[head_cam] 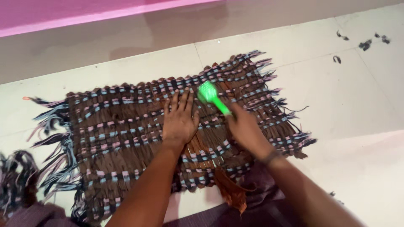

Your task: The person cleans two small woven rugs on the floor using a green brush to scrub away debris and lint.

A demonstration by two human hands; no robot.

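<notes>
The left hand [180, 120] lies flat, fingers slightly spread, pressing on one woven mat [126, 138]. The right hand [244, 128] is closed around the handle of one bright green brush [212, 97], its head resting on the mat just beside the left fingertips. The mat is brown with pink and blue bands and frayed fringes, spread on the pale tiled floor [345, 96].

1 woven mat [126, 138] is lying on the floor; 1 green brush [211, 96] is showing; 2 hands, left hand [180, 120] and right hand [244, 128], are working; roughly 5 dark scraps [364, 44] are lying scattered.
</notes>
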